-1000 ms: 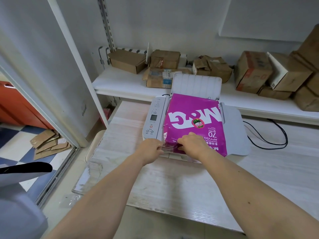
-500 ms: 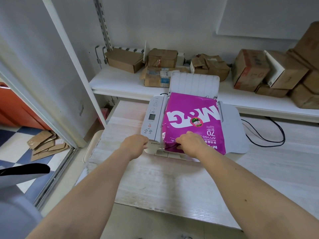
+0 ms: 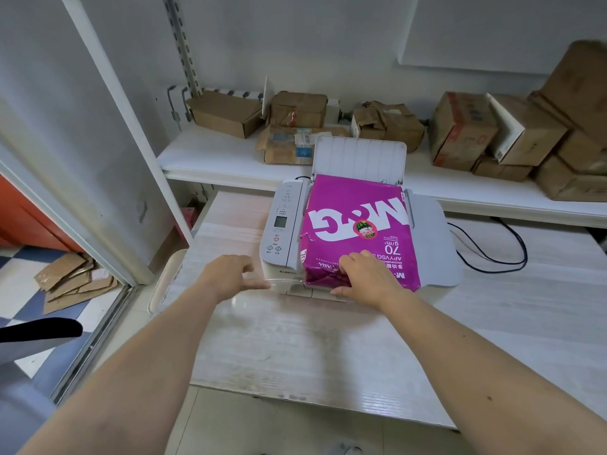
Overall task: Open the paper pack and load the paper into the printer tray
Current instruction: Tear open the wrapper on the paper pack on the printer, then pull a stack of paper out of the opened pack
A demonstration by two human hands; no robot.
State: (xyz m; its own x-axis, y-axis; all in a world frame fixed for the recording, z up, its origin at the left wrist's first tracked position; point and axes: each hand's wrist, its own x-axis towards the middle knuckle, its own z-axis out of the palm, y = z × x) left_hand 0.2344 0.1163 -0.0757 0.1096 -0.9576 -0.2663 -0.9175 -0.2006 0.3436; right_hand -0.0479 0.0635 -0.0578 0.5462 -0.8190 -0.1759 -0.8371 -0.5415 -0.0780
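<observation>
The magenta paper pack lies on the white printer on the desk. The right hand presses its near end, grip closed on torn wrapper. The left hand, just left, pinches a clear strip stretched from the pack.
</observation>
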